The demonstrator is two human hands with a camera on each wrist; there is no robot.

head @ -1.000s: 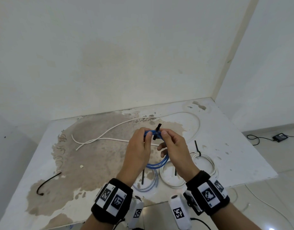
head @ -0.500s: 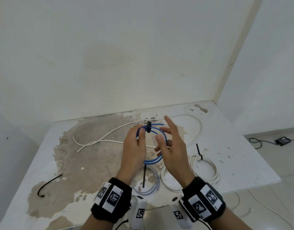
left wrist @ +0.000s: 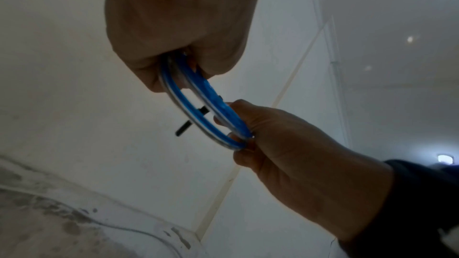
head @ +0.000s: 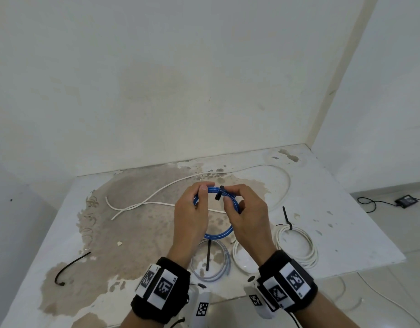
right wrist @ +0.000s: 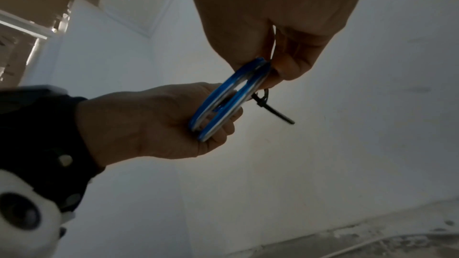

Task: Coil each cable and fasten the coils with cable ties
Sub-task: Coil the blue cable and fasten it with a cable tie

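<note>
So the blue coil [head: 217,234] is held up off the worktop [head: 346,233], standing roughly on edge between both hands. The left hand [head: 192,216] has its fingers curled round the coil's left side. The right hand [head: 246,214] pinches the right side, thumb and fingertips closed on the strands just beside the black cable tie [head: 219,192]. The tie sits at the top of the loop, between the two grips, and in the right wrist view its tail [right wrist: 278,114] pokes out away from the coil. The right hand is clearly the nearer one to that tail, so it looks like the one to pull it snug, with the left just steadying. Two tied coils, the white coil [head: 296,247] and a grey coil [head: 211,261], lie on the worktop below, and a loose white cable [head: 161,192] beyond the hands isn't coiled yet.
</note>
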